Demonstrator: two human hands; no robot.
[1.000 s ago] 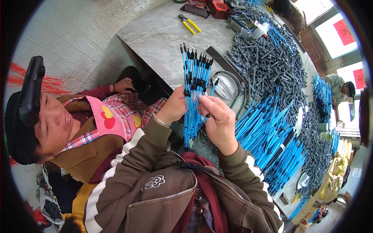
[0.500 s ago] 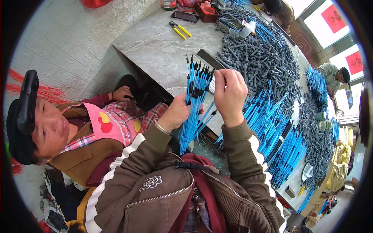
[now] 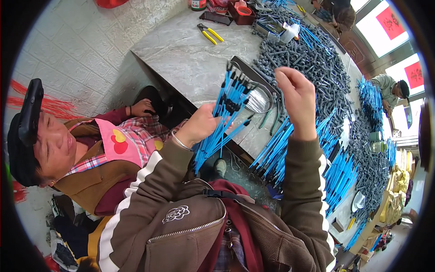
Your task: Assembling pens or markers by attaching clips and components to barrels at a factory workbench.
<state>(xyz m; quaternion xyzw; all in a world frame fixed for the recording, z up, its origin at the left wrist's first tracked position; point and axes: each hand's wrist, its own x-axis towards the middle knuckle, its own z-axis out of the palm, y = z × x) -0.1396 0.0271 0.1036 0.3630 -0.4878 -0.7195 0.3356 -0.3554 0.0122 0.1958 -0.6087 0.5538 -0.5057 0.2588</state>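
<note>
My left hand [image 3: 201, 127] is closed round a bundle of thin blue wires with black ends [image 3: 226, 102], held tilted over the near edge of the table. The black ends point up and the blue tails hang below the hand. To the right, my right hand [image 3: 297, 93] is raised above the table with its fingers drawn together, apart from the bundle. Whether anything is between its fingertips, I cannot make out. Between the hands lie a round shiny metal dish [image 3: 259, 99] and dark green-handled pliers [image 3: 274, 115].
A large heap of dark grey plastic parts [image 3: 301, 63] covers the grey table [image 3: 181, 45]. More blue wires [image 3: 333, 181] lie at right. Yellow-handled pliers [image 3: 210, 34] and a phone [image 3: 216, 18] lie farther off. A person in a pink apron [image 3: 122, 140] sits at left; others work across the table.
My right hand has drawn away from the bundle's black ends, to the right and slightly up, uncovering the metal dish. My left hand has shifted slightly left, and the bundle leans more to the right.
</note>
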